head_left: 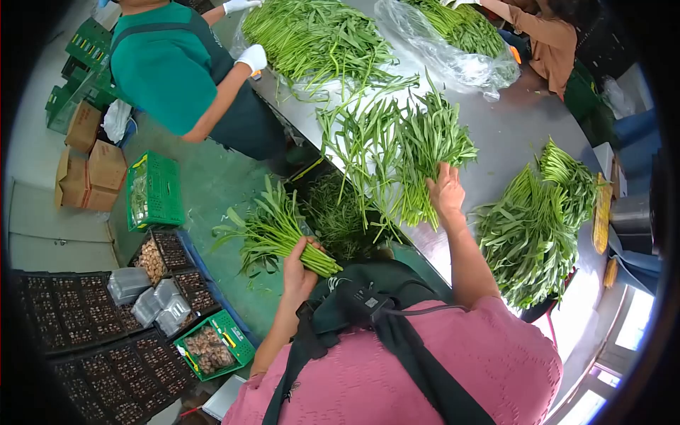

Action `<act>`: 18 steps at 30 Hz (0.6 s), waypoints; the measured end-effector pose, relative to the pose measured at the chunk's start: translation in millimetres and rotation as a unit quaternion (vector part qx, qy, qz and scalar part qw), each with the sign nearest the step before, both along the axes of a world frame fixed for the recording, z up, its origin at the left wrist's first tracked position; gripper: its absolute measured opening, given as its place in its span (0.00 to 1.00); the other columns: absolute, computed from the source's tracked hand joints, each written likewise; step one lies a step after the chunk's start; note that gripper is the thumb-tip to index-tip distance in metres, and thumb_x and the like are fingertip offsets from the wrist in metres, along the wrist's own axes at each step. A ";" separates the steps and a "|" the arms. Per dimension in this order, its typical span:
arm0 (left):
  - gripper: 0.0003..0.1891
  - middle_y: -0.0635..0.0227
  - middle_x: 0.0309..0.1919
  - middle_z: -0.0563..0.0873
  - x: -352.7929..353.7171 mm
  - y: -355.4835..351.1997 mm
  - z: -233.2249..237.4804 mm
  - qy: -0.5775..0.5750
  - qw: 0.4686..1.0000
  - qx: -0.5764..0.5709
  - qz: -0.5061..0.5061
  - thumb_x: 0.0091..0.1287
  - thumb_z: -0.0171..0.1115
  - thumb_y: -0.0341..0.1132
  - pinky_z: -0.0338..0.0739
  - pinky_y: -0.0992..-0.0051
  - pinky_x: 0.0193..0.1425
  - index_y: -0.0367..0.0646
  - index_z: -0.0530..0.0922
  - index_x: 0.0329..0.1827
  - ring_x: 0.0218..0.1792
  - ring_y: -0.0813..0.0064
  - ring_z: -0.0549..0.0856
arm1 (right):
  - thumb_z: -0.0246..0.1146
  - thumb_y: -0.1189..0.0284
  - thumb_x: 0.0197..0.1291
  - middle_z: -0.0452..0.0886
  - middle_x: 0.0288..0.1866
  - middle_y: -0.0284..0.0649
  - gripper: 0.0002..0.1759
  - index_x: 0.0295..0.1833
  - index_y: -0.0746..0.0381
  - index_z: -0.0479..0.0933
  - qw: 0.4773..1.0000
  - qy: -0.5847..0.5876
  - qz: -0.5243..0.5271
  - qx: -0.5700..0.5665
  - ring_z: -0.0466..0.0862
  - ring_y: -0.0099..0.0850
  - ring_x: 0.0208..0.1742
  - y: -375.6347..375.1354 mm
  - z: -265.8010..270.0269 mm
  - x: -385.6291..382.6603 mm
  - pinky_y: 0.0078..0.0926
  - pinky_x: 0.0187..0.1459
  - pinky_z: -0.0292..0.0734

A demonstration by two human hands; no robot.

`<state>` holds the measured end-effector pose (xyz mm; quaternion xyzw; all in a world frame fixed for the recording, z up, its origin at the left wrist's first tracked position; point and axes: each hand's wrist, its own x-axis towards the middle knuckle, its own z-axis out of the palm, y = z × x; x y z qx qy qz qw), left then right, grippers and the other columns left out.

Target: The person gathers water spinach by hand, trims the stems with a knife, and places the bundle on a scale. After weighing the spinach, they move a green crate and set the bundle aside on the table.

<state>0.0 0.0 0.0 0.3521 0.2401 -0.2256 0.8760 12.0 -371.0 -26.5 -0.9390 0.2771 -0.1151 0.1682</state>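
1. Head view, the hands: the left hand (299,268) is clenching around the stem ends of a bunch of greens (276,230). It is holding the bunch off the near edge of the desk (510,134), over the floor, with the leaves fanning away from the person.
2. The right hand (446,190) is lying with fingers spread on the loose greens (397,152) in the middle of the desk. It is pressing or gathering stalks rather than closing on any, as far as I can tell.
3. What seems done: one bunch is already sitting gathered in the left hand. A thick pile of greens (538,227) is lying toward the right end of the desk, well apart from the loose stalks.
4. What seems left: the loose greens under the right hand are sprawling unsorted. A big heap (319,35) is waiting at the far end, and more greens are lying in a clear plastic bag (453,42) beside it. By my judgement, most of the work is still lying ahead.
5. Others: a co-worker's gloved hand (253,57) is resting at the far heap, and another person's sleeve (545,35) is showing at the far corner.
6. Floor: a green crate (154,190), cardboard boxes (92,170) and black trays (78,312) are standing to the left of the desk.
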 end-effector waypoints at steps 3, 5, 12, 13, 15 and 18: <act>0.07 0.64 0.34 0.80 0.6 -15.3 1.7 0.005 1.000 -0.016 0.004 0.73 0.59 0.34 0.78 0.66 0.50 0.40 0.75 0.40 0.38 0.68 0.80 | 0.70 0.67 0.56 0.80 0.45 0.45 0.19 0.52 0.57 0.74 0.998 0.058 -0.010 0.004 0.82 0.47 0.49 -12.8 5.0 -0.9 0.47 0.48 0.80; 0.07 0.64 0.33 0.80 -1.9 -11.4 8.5 0.003 1.000 0.013 -0.002 0.73 0.59 0.35 0.78 0.66 0.49 0.40 0.75 0.40 0.38 0.68 0.80 | 0.68 0.67 0.59 0.81 0.42 0.46 0.12 0.46 0.58 0.76 0.998 -0.041 0.031 -0.028 0.83 0.49 0.46 -3.4 2.9 -9.3 0.47 0.45 0.80; 0.08 0.65 0.33 0.80 -3.6 -4.9 8.9 0.020 0.998 0.020 -0.052 0.73 0.60 0.36 0.78 0.67 0.50 0.40 0.76 0.41 0.38 0.69 0.81 | 0.68 0.69 0.59 0.81 0.46 0.49 0.12 0.46 0.59 0.76 0.995 -0.007 0.023 0.101 0.82 0.51 0.49 50.8 13.8 1.3 0.46 0.48 0.78; 0.08 0.65 0.33 0.80 -3.9 -5.6 9.9 0.022 0.998 0.017 -0.049 0.73 0.60 0.36 0.78 0.67 0.50 0.40 0.76 0.41 0.38 0.69 0.81 | 0.68 0.69 0.59 0.81 0.47 0.49 0.13 0.47 0.60 0.76 0.996 -0.056 0.020 0.063 0.82 0.51 0.49 54.2 7.4 4.6 0.45 0.48 0.78; 0.08 0.65 0.33 0.81 -5.9 -2.1 12.9 0.018 0.998 0.030 -0.058 0.72 0.60 0.36 0.79 0.67 0.49 0.40 0.76 0.40 0.37 0.69 0.82 | 0.68 0.70 0.58 0.80 0.47 0.49 0.16 0.51 0.60 0.76 0.996 -0.073 0.039 -0.044 0.81 0.50 0.50 62.0 5.8 10.8 0.44 0.50 0.77; 0.08 0.65 0.32 0.82 -6.2 7.5 4.8 0.022 0.998 0.022 -0.050 0.72 0.60 0.35 0.80 0.67 0.48 0.40 0.76 0.40 0.35 0.70 0.82 | 0.68 0.70 0.58 0.81 0.45 0.49 0.16 0.51 0.62 0.78 0.968 -0.175 0.179 0.027 0.82 0.49 0.48 89.1 -5.7 34.6 0.45 0.50 0.78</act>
